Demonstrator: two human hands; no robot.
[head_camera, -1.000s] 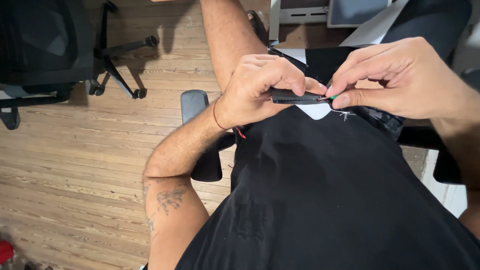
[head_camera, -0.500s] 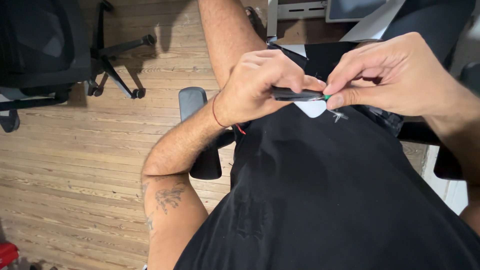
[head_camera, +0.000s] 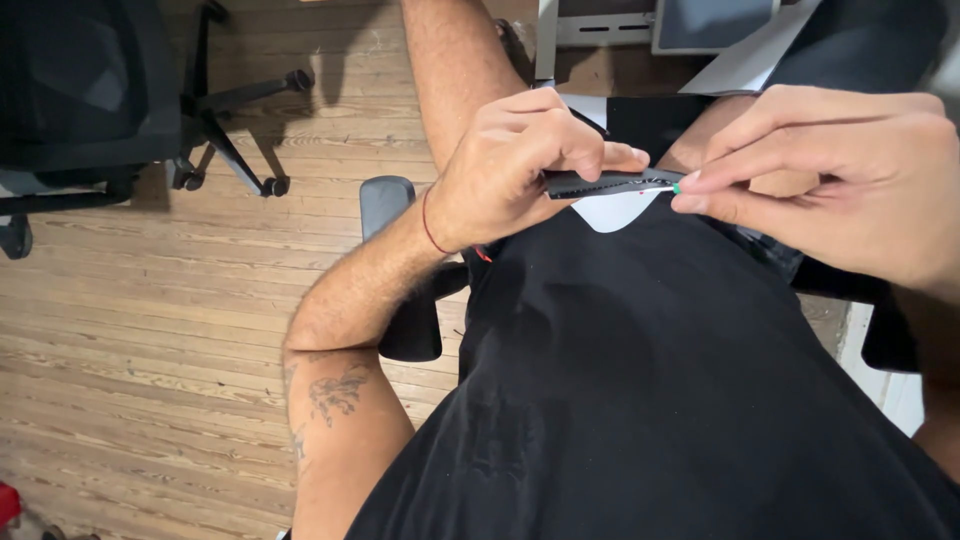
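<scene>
Both hands busy: our left hand (head_camera: 520, 165) grips the black strip (head_camera: 600, 183), right hand (head_camera: 840, 180) pinches its thin wires (head_camera: 672, 187). Looks mid-job, wire ends not yet seated.

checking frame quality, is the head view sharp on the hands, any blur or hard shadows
Head view: left hand and black strip are sharp; right hand, nearest the lens, is slightly soft; light is even, with a chair shadow on the floor; no glare.
</scene>
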